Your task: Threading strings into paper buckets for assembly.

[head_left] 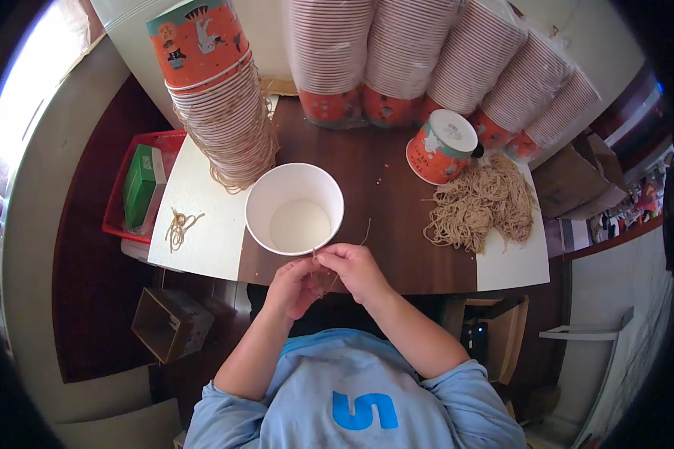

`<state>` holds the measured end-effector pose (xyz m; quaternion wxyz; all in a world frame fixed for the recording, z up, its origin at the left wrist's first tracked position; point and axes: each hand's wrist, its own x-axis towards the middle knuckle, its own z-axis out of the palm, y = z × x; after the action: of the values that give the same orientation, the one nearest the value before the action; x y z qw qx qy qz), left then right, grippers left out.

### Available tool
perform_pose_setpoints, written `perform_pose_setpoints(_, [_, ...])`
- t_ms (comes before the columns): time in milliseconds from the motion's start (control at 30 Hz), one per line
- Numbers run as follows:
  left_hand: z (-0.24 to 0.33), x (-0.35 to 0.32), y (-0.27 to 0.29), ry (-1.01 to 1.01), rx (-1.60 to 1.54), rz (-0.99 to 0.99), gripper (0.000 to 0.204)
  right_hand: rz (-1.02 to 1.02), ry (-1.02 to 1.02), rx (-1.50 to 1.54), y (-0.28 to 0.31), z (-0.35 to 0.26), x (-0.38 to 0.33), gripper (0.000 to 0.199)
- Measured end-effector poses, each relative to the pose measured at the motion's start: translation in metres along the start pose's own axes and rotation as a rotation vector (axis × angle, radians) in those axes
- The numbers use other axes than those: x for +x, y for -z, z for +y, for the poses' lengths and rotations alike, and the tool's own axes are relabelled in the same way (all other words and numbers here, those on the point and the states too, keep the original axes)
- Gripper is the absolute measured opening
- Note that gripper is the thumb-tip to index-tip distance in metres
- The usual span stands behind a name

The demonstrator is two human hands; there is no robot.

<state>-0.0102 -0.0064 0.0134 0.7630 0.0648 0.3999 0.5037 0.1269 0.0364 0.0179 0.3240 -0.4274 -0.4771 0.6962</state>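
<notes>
A white paper cup [294, 208] stands open-side up on the brown table [382, 172], close to its near edge. Just below the cup's rim, my left hand [296, 286] and my right hand [356, 269] meet with fingertips pinched on a thin tan string [344, 258] that touches the rim. One end of the string curls up to the right of my right hand. A heap of the same tan strings [479, 203] lies on the table to the right.
A tall leaning stack of orange printed cups with strings [221, 97] stands at the left. Several long cup stacks [427, 52] lean along the back. One orange cup lies upside down [442, 146]. A red tray with a green box [144, 183] sits far left; loose strings [180, 224] lie nearby.
</notes>
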Motion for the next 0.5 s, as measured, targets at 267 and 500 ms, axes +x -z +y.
perform_pose_setpoints(267, [-0.019, -0.003, -0.014, -0.327, 0.132, 0.188, 0.005, 0.035, -0.236, 0.535, -0.001, 0.019, 0.003, 0.014])
perform_pose_setpoints(500, [-0.031, 0.004, -0.002, -0.742, 0.571, 0.318, 0.009, 0.023, -0.275, 0.482, -0.004, 0.020, 0.003, 0.016])
